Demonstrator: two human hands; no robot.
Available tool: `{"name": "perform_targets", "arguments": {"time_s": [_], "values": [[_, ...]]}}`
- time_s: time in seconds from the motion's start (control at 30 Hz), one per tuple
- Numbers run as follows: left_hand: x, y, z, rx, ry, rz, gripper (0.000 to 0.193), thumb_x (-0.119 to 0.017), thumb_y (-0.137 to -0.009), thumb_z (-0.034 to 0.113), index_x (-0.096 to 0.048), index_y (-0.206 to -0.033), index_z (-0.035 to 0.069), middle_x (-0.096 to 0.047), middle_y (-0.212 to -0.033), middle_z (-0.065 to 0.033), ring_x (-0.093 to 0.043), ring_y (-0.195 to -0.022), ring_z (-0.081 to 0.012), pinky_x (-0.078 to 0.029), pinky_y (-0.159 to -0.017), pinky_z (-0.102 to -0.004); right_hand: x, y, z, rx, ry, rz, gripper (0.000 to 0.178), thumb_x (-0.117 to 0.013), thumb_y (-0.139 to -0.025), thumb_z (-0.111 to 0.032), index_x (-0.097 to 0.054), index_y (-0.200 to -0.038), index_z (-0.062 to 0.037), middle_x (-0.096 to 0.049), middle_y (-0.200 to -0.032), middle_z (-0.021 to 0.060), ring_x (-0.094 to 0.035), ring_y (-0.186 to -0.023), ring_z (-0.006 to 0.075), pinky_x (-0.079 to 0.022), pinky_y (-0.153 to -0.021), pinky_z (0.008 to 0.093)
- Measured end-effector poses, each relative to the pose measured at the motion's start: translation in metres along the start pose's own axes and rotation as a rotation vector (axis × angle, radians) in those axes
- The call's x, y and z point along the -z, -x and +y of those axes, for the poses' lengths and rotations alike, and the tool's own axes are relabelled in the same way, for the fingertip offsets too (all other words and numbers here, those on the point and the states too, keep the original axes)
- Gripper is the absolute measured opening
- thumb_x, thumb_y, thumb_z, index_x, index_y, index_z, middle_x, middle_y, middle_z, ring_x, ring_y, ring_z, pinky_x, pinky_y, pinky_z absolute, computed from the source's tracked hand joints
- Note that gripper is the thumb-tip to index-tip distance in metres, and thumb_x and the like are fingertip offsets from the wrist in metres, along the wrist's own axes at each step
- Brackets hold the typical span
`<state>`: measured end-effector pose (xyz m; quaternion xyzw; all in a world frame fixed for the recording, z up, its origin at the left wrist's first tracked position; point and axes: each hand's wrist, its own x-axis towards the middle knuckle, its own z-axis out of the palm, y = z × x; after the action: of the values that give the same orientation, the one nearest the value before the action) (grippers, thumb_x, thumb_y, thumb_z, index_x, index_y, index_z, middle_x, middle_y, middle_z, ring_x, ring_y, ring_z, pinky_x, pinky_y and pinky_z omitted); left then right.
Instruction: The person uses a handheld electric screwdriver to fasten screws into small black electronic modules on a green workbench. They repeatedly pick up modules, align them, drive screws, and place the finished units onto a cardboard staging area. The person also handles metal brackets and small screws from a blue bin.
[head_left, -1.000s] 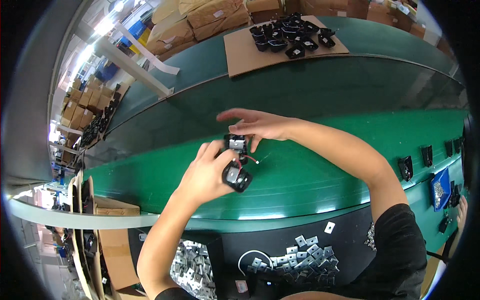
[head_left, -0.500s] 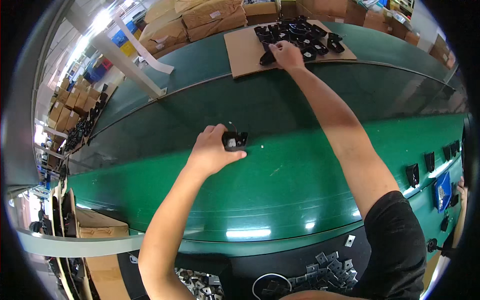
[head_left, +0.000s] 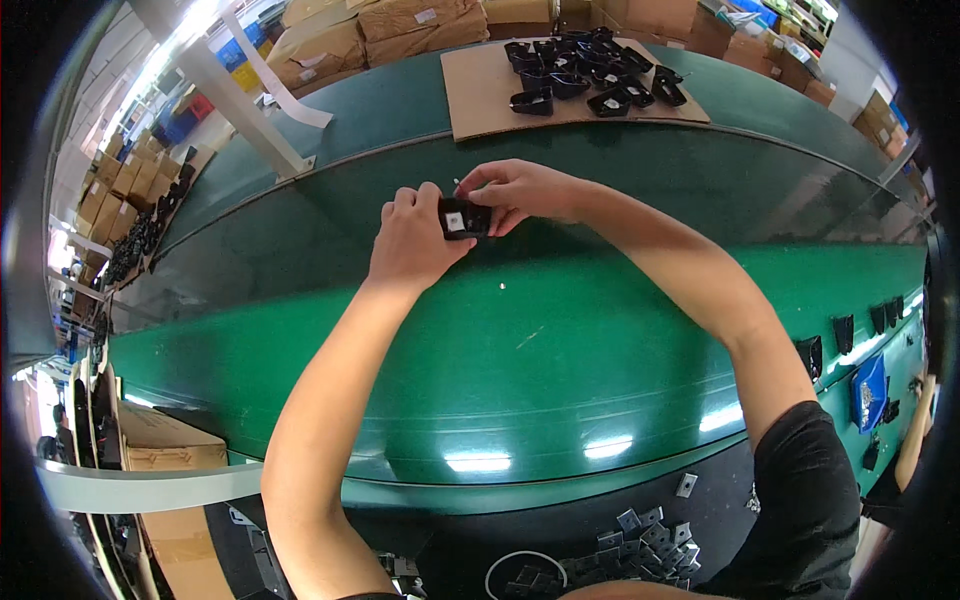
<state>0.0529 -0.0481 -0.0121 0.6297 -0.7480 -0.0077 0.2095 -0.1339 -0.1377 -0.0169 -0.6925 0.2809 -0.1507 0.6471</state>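
Note:
A small black plastic housing [head_left: 463, 221] with a white label is held up above the belt between both hands. My left hand [head_left: 408, 238] wraps its left end, thumb along the near side. Curled around its right end is my right hand [head_left: 518, 192], closed, with fingertips against the housing. A thin wire's white tip [head_left: 457, 183] stands up beside the right index finger; whether the fingers pinch the wire cannot be made out. Beyond the hands, a pile of similar black housings [head_left: 568, 84] lies on a cardboard sheet [head_left: 480, 104].
The green conveyor belt [head_left: 420, 370] runs across in front of me. Several metal brackets [head_left: 650, 545] lie on the black surface near my body. To the right are a blue tray [head_left: 868, 392], more housings and another person's arm [head_left: 912, 440]. A metal post [head_left: 235, 110] rises at the left.
My right hand has come back from the pile to the housing in my left hand. The left hand has lifted slightly away from me, and the housing's labelled face now shows.

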Motion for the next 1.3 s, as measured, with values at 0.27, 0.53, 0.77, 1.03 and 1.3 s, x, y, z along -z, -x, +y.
{"name": "perform_targets", "arguments": {"time_s": [0.27, 0.53, 0.77, 1.03, 1.3], "values": [[0.007, 0.013, -0.042, 0.024, 0.204, 0.082, 0.067, -0.068, -0.071, 0.016, -0.041, -0.132, 0.006, -0.052, -0.115, -0.0234, -0.051, -0.111, -0.0378, -0.041, -0.097, -0.0426, 0.019, -0.066, 0.005, 0.043, -0.115, 0.357, 0.026, -0.055, -0.091, -0.014, -0.059, -0.108, 0.0053, -0.066, -0.093, 0.0118, -0.068, -0.076, 0.0177, -0.059, -0.072, 0.0286], [0.006, 0.013, -0.049, 0.039, 0.346, 0.109, 0.058, -0.061, -0.070, 0.011, -0.048, -0.127, 0.006, -0.054, -0.116, -0.0176, -0.054, -0.108, -0.0289, -0.041, -0.097, -0.0368, 0.082, -0.071, 0.041, 0.235, 0.098, 0.859, 0.044, -0.055, -0.092, -0.021, -0.048, -0.123, 0.0089, -0.065, -0.096, 0.0134, -0.068, -0.081, 0.0194, -0.057, -0.071, 0.0285], [0.010, 0.015, -0.061, 0.171, 0.748, 0.315, 0.030, -0.057, -0.087, 0.016, -0.054, -0.114, 0.002, -0.061, -0.107, -0.0132, -0.060, -0.098, -0.0223, -0.045, -0.088, -0.0317, -0.070, -0.011, -0.002, 0.072, -0.227, 0.011, 0.080, -0.063, -0.089, -0.041, -0.022, -0.146, -0.0043, -0.053, -0.125, 0.0208, -0.066, -0.090, 0.0232, -0.058, -0.073, 0.0337], [0.018, 0.015, -0.052, 0.438, 0.904, 0.144, 0.028, -0.055, -0.087, 0.015, -0.054, -0.111, 0.002, -0.057, -0.105, -0.0143, -0.059, -0.096, -0.0245, -0.047, -0.091, -0.0369, -0.053, -0.041, -0.004, -0.076, -0.132, 0.286, 0.036, -0.057, -0.085, -0.024, -0.054, -0.112, -0.0012, -0.060, -0.098, 0.0079, -0.062, -0.065, 0.0148, -0.054, -0.058, 0.0253], [-0.009, 0.044, -0.051, -0.143, -0.206, -0.041, 0.051, -0.056, -0.071, 0.010, -0.049, -0.121, 0.000, -0.043, -0.127, -0.0223, -0.043, -0.120, -0.0391, -0.042, -0.099, -0.0460, 0.036, -0.073, 0.015, -0.024, -0.437, 0.696, 0.027, -0.052, -0.091, -0.022, -0.054, -0.104, 0.0014, -0.057, -0.095, 0.0092, -0.064, -0.079, 0.0208, -0.060, -0.066, 0.0310]]}}
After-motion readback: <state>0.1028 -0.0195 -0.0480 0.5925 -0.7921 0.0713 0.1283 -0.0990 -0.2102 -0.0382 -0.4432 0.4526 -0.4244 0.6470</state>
